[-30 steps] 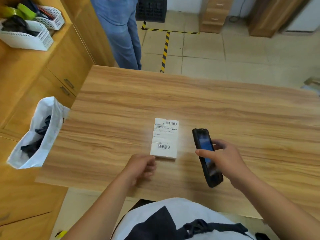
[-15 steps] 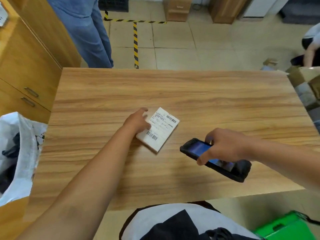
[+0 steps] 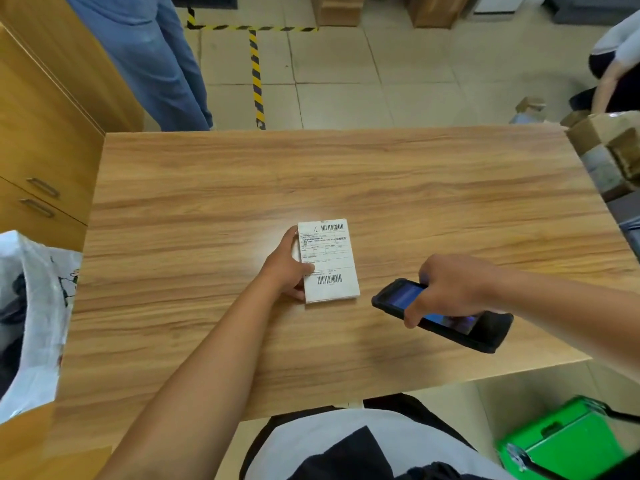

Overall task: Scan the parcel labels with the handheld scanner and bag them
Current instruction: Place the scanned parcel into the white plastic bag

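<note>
The fingers (image 3: 293,239) of the left hand (image 3: 285,268) curl round the left edge of the parcel (image 3: 348,291), which lies flat, label (image 3: 323,247) up, near the middle of the counter (image 3: 207,202). The right hand (image 3: 446,289) grips the scanner (image 3: 485,329) from above, just right of the parcel. A white bag (image 3: 38,306) stands open at the counter's left edge with dark things inside. A green crate (image 3: 568,441) sits on the floor (image 3: 346,74) lower right, its contents hidden. The counter is wood-grained; the floor is tiled, with striped tape (image 3: 256,74). A cabinet (image 3: 41,133) stands on the left. One parcel, one scanner, one bag; two barcodes on the label.
</note>
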